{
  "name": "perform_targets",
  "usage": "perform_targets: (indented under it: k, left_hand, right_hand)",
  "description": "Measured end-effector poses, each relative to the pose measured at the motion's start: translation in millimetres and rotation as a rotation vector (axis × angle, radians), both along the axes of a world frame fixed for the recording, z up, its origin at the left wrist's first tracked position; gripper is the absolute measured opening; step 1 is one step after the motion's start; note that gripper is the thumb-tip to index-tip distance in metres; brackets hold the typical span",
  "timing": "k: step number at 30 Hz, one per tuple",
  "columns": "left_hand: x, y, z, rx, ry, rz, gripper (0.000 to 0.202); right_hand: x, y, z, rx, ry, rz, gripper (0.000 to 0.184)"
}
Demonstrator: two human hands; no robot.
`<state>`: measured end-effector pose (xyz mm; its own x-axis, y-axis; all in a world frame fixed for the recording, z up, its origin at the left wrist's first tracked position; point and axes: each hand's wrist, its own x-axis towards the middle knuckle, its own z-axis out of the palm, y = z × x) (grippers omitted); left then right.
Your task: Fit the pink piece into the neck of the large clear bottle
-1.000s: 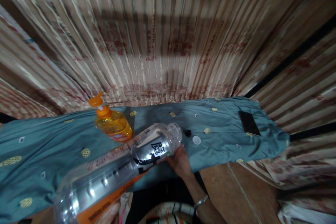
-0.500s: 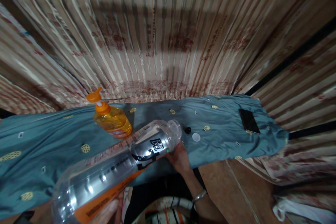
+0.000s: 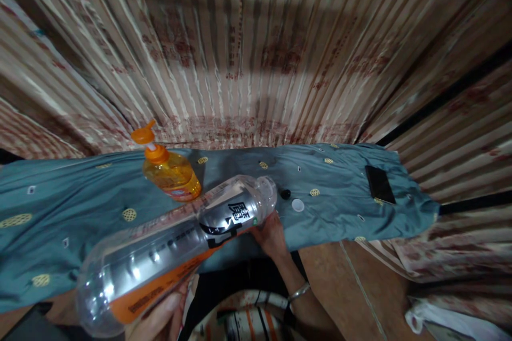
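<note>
Clear bottle (image 3: 168,253), fingers (image 3: 162,311) near both ends

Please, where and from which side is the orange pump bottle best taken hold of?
Grip the pump bottle around its body, below the pump head, probably from the left: it appears to stand upright, and the large clear bottle slants past its near and right sides.

At the bottom centre of the frame the person wears a cream top (image 3: 262,315) crossed by orange and black stripes, with dark cloth (image 3: 236,278) just above it, and a shiny silver bangle (image 3: 300,292) rings the bare right forearm (image 3: 294,276) at lower right of centre.
</note>
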<state>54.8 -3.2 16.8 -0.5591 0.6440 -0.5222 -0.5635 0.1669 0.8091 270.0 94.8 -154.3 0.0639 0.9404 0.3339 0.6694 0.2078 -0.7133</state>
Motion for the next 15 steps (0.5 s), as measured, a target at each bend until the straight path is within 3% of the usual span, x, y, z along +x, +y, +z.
perform_targets:
  k: [5, 9, 15]
  left_hand:
    - [-1, 0, 0.0, -0.083, -0.117, 0.057, 0.050]
    - [-2, -2, -2.3, -0.089, -0.034, 0.053, 0.046]
    - [-17, -10, -20.8, -0.107, 0.016, -0.008, 0.040]
  right_hand:
    - [1, 0, -1.4, -0.010, -0.007, -0.004, 0.082]
    - [1, 0, -0.6, 0.005, -0.012, 0.016, 0.080]
    - [2, 0, -0.7, 0.009, -0.015, 0.029, 0.080]
